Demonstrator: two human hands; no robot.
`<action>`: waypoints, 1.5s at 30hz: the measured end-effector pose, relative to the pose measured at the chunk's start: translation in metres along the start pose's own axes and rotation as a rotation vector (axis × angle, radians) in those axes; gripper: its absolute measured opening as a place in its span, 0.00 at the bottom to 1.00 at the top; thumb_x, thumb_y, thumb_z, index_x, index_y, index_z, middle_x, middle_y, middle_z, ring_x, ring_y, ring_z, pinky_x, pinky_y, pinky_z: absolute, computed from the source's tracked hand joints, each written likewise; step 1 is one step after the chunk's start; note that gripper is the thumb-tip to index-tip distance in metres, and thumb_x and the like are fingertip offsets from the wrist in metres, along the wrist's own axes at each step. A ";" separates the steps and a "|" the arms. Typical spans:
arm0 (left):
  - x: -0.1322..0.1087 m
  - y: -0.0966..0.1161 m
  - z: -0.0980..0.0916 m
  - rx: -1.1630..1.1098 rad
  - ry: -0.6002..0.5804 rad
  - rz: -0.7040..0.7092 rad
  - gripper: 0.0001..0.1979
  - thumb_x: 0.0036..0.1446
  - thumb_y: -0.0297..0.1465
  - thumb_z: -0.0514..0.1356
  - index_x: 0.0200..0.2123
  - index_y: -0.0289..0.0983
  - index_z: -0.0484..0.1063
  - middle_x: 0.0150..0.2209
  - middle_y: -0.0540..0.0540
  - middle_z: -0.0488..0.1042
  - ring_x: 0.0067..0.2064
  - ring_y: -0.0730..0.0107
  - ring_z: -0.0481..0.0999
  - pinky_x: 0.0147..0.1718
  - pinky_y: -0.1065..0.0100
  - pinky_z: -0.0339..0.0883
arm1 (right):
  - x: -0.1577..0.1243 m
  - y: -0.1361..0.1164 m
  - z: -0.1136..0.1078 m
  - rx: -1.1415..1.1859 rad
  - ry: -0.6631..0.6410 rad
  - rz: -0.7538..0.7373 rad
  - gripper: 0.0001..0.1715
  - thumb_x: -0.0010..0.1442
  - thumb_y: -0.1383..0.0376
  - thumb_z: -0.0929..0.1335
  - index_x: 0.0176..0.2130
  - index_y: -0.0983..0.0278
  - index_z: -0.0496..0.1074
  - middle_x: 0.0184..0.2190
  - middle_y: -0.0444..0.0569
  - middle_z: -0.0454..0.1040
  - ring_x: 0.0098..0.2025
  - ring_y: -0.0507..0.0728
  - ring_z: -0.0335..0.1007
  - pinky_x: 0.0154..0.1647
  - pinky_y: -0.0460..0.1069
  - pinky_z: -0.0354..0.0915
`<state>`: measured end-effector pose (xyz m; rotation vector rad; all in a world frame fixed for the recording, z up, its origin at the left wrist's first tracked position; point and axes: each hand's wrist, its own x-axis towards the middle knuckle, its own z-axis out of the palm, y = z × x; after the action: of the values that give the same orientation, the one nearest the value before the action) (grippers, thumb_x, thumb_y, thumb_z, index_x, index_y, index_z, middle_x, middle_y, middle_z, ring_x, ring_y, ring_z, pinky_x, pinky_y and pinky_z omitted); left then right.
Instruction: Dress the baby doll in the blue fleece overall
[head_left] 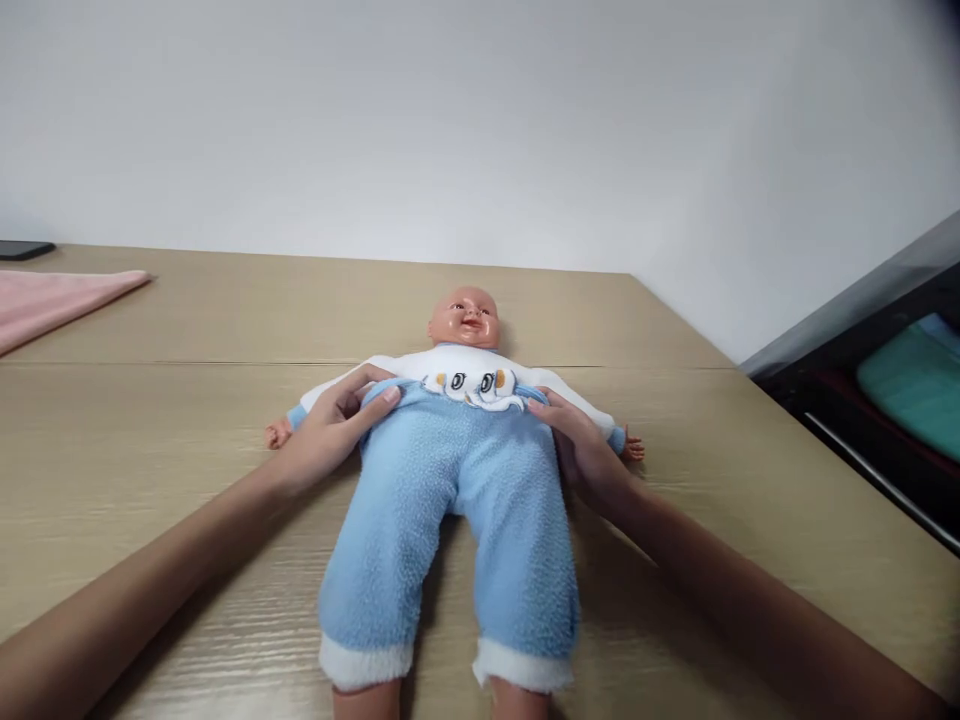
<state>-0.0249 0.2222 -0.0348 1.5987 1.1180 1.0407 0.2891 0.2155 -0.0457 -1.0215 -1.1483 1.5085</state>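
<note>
A baby doll (464, 318) lies on its back, head away from me and arms spread. It wears a white top (457, 360) with an embroidered animal face and fluffy blue trousers (465, 455) with white cuffs. My left hand (349, 415) is closed on the trousers' waistband at one side, thumb on top of the fabric. On the other side, my right hand (581, 440) pinches the waistband, with its lower fingers partly hidden beside the doll's hip. The doll's feet are out of view below.
The doll rests on a wooden table (225, 320) with a seam across it. Folded pink cloth (60, 300) lies at the left, with a dark flat device (26, 250) behind it. A black-framed object with teal fabric (915, 385) stands beyond the right edge. A pale wall rises behind.
</note>
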 end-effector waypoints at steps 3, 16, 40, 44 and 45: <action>0.002 0.002 0.000 -0.023 -0.010 0.061 0.19 0.68 0.52 0.69 0.43 0.41 0.79 0.39 0.49 0.75 0.40 0.66 0.72 0.38 0.70 0.66 | -0.003 -0.008 -0.001 -0.158 -0.010 -0.106 0.16 0.66 0.51 0.77 0.48 0.57 0.80 0.48 0.46 0.82 0.53 0.60 0.76 0.61 0.53 0.70; 0.007 -0.012 0.000 -0.059 0.106 -0.004 0.20 0.69 0.53 0.66 0.42 0.42 0.74 0.32 0.53 0.67 0.33 0.68 0.64 0.31 0.68 0.56 | 0.004 0.008 -0.013 -0.476 0.027 -0.168 0.28 0.68 0.38 0.72 0.48 0.58 0.77 0.45 0.48 0.79 0.49 0.61 0.74 0.53 0.54 0.69; 0.008 -0.026 0.028 -0.731 0.442 0.050 0.21 0.61 0.47 0.74 0.40 0.42 0.69 0.26 0.57 0.64 0.29 0.72 0.63 0.30 0.71 0.60 | 0.012 -0.041 0.017 -0.834 0.219 -0.547 0.12 0.72 0.52 0.71 0.47 0.57 0.74 0.45 0.50 0.80 0.47 0.62 0.79 0.50 0.56 0.72; 0.005 -0.025 0.031 -0.623 0.445 0.124 0.22 0.65 0.52 0.72 0.45 0.43 0.70 0.27 0.57 0.65 0.29 0.72 0.62 0.29 0.71 0.57 | 0.066 -0.083 0.074 -1.162 -0.199 -0.547 0.12 0.73 0.56 0.68 0.46 0.59 0.79 0.45 0.51 0.84 0.47 0.63 0.80 0.50 0.57 0.72; 0.004 -0.024 0.032 -0.606 0.443 0.149 0.22 0.66 0.53 0.71 0.44 0.43 0.70 0.27 0.57 0.65 0.29 0.72 0.62 0.30 0.70 0.57 | 0.082 -0.089 0.089 -1.235 -0.309 -0.531 0.12 0.73 0.57 0.68 0.47 0.59 0.80 0.46 0.51 0.84 0.48 0.63 0.80 0.51 0.57 0.71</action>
<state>0.0014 0.2245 -0.0652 0.9975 0.8417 1.6986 0.2042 0.2890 0.0542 -1.0817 -2.4535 0.4214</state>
